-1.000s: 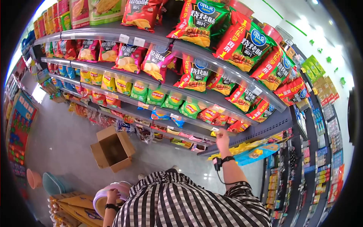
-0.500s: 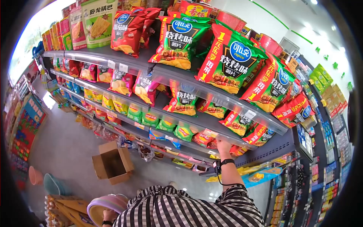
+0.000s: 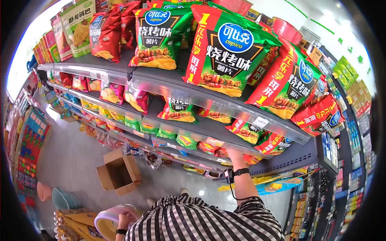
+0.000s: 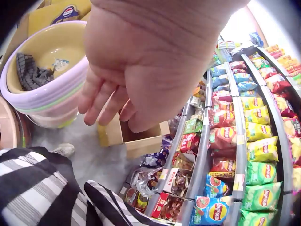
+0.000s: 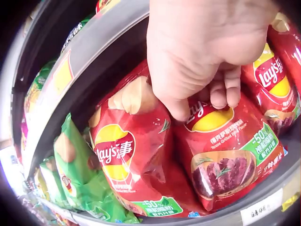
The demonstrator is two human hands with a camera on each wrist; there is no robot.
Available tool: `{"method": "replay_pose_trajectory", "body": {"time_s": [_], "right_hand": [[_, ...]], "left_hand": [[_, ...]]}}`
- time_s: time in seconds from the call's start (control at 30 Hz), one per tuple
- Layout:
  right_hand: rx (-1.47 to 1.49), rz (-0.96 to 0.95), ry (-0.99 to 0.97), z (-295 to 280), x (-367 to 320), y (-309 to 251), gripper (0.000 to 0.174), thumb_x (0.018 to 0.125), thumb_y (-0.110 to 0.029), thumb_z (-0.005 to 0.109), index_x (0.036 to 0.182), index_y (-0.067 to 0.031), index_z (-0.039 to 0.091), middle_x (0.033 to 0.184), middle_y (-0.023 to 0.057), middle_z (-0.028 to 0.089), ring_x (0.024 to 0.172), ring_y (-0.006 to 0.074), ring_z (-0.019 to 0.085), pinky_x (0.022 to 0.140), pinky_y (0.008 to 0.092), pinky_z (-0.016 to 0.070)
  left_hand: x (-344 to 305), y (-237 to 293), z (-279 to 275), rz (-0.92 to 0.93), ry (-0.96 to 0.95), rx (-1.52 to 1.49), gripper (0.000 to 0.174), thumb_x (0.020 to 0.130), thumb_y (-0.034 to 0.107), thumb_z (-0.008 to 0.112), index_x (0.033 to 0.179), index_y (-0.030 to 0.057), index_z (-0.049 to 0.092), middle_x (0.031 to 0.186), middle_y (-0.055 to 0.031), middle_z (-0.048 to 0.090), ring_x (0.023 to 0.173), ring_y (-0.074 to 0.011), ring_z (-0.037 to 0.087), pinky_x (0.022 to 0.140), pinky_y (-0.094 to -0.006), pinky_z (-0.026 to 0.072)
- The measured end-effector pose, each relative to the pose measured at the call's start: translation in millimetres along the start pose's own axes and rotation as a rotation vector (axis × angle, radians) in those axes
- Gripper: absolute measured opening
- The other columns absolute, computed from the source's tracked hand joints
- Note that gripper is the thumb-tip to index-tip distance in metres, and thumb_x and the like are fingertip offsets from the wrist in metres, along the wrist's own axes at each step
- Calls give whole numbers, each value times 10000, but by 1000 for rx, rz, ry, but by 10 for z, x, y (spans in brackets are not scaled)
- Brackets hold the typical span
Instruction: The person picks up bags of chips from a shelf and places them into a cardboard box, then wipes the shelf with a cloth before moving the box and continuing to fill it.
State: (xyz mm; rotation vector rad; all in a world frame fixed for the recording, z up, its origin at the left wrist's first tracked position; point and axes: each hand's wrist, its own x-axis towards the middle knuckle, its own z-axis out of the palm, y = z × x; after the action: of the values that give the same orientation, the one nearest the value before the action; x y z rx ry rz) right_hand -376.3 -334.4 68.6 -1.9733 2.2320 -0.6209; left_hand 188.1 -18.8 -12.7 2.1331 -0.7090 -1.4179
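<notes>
In the right wrist view my right hand [image 5: 207, 52] reaches down into a shelf row of red Lay's bags. Its thumb and curled fingers grip the top of a red chip bag [image 5: 221, 160], covering that bag's upper edge. A second red bag [image 5: 127, 150] leans against it on the left, and another [image 5: 275, 80] stands on the right. My left hand [image 4: 141, 70] hangs loosely with nothing in it, beside a stack of plastic basins [image 4: 42, 101]. A dark checked cloth [image 4: 30, 73] lies in the top basin.
Above the right arm, a shelf edge [image 3: 193, 94] carries large barbecue chip bags [image 3: 233, 52]. Green chip bags [image 5: 70, 165] stand left of the red ones. On the floor sits an open cardboard box [image 3: 118, 172]. Yellow and blue packaging [image 3: 277, 184] juts out by the right forearm.
My right hand has gone up and in from the lower shelf front to the red chip bags. The head view has shifted closer to the shelves. The left hand stays by the basins.
</notes>
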Motion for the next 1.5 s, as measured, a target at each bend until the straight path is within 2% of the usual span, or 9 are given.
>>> {"method": "replay_pose_trajectory", "body": {"time_s": [0.37,0.73,0.9,0.97,1.03,1.13,1.27,1.3,1.5], "right_hand": [[-190,-34,306,26,-264,59,415,784,-374,607,991,-14,597,944,216,609,852,399,579,758,477,458],[333,210,231,93,-817,-263,399,773,-56,629,1132,9,468,1011,185,573,892,319,586,745,379,468],[192,-42,-506,656,-1606,-207,333,750,-178,623,1054,-82,528,735,117,605,701,292,595,628,394,472],[66,-128,-889,872,-1979,-101,368,740,-275,635,1060,-109,559,750,112,630,740,297,615,684,394,487],[81,9,-1156,879,-2242,-77,389,719,-297,654,1060,-117,607,746,110,646,742,251,630,702,356,491],[169,125,-1123,741,-2373,60,373,714,-178,644,1054,-34,594,679,130,626,496,188,594,510,307,490],[237,356,-988,672,-2289,418,255,711,-180,655,895,-4,634,788,125,638,741,231,639,663,321,509],[270,588,-958,701,-2175,453,216,725,-110,616,891,27,612,759,116,616,592,209,625,525,319,516],[389,460,-812,978,-1623,23,276,791,-103,573,1036,20,550,759,101,596,525,174,592,460,306,510]], "left_hand": [[150,-121,14,-117,-18,44,206,791,67,542,935,-66,607,685,-116,607,509,-198,585,448,-290,472],[557,-320,-97,-46,-71,15,236,801,156,565,937,-26,629,709,-92,635,554,-169,612,496,-276,493],[520,-641,-212,-100,3,118,269,784,189,563,947,-12,641,717,-126,647,594,-196,641,559,-306,513],[636,-971,-268,335,-73,488,281,771,199,558,923,-19,649,729,-155,653,593,-247,645,597,-320,520],[498,-814,-259,112,-11,371,277,763,203,552,909,-9,654,741,-169,651,618,-261,645,629,-333,519],[422,-769,-229,-183,56,140,281,740,226,536,887,26,667,780,-189,648,735,-294,641,720,-377,502],[504,-1044,-203,-13,70,263,306,738,268,525,856,29,675,818,-191,642,821,-357,610,776,-401,480],[484,-1025,-201,-52,86,252,304,735,268,528,855,30,675,826,-195,640,827,-358,608,782,-401,477],[250,-841,-414,-95,167,277,298,723,260,541,859,31,674,846,-203,635,852,-358,604,805,-402,469]]}}
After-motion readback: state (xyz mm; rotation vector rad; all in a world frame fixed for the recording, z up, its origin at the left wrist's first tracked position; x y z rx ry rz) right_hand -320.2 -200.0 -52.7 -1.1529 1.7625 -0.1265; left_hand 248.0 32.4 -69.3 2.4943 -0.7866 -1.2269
